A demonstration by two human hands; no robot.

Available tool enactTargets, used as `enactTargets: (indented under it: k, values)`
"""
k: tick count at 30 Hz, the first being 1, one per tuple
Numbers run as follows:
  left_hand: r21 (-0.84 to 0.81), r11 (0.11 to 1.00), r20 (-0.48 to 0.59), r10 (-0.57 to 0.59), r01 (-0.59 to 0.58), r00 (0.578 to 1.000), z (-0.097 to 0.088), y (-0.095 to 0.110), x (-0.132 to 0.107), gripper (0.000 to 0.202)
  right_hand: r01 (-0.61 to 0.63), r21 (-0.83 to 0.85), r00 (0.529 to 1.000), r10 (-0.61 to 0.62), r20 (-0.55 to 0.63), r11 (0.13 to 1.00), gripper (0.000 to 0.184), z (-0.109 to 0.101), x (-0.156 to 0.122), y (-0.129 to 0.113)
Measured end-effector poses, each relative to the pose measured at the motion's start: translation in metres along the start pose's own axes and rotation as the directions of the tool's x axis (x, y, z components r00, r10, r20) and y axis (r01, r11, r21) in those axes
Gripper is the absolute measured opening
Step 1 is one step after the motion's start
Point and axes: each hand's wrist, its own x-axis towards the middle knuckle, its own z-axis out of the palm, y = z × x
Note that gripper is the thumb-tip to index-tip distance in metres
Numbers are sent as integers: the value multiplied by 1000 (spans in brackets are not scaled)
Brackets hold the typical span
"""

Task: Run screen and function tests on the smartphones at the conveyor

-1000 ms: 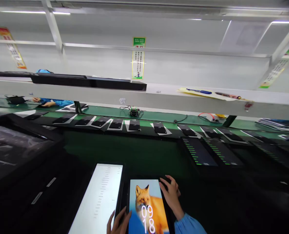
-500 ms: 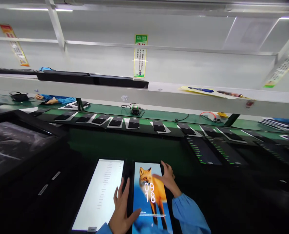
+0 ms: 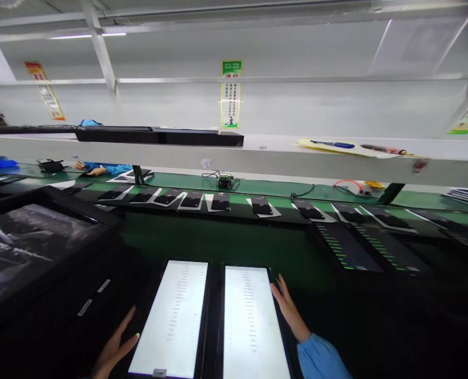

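Observation:
Two tablets lie side by side on the dark bench before me, both showing a white screen with lines of text. My left hand is open, fingers stretched, at the lower left edge of the left tablet. My right hand, in a blue sleeve, is open with fingers spread and rests along the upper right edge of the right tablet. Neither hand holds anything.
A green conveyor runs across the middle, carrying a row of dark devices on white sheets. Dark tablets with green text lie at the right. A black box stands at the left. Another person's hands work far left.
The right tablet's screen changed from a fox lock picture to a white text page. My left hand moved from between the tablets to the left tablet's outer edge. The right hand slid off the screen.

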Motion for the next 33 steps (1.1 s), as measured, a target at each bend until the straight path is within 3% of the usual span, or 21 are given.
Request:
enactTargets:
  k: [5,10,13,15,17,19,21,23,25,28,31,33]
  values:
    - [-64,994,89,94,-89,992,-2,4,-11,79,16,61,1000,-17,24,998,110,-16,-34,9]
    - [-27,986,177,166,-164,970,14,19,-35,76,-23,-37,999,21,-39,999,110,-58,-55,25]
    - [-4,1000,188,29,-28,982,35,27,-43,65,-32,-156,987,7,-158,987,110,-72,-70,24]
    - [57,996,200,-83,73,976,49,31,-39,65,64,-353,974,-135,-181,933,97,-66,-85,17]
    - [188,981,219,-96,54,971,60,37,-31,74,241,-587,945,-325,-40,773,79,-47,-101,8]
    - [325,945,237,-38,-42,971,66,43,-24,85,411,-689,899,-393,196,597,74,-20,-115,5]
    - [423,899,251,3,-112,968,68,49,-22,98,522,-676,850,-380,364,520,80,3,-125,11]
    - [445,885,256,24,-140,966,67,51,-25,109,559,-670,828,-371,420,489,87,15,-131,26]
    - [377,918,225,36,-121,974,65,47,-28,106,502,-709,861,-360,359,495,86,9,-136,42]
    - [204,978,203,-2,-40,979,61,34,-28,88,283,-803,930,-356,95,524,72,-24,-148,59]
    - [154,988,238,-65,28,969,61,25,-24,86,69,-845,900,-398,-177,531,65,-64,-161,61]
    - [132,990,210,-82,55,974,61,26,-23,81,-1,-842,885,-391,-251,539,61,-82,-166,57]
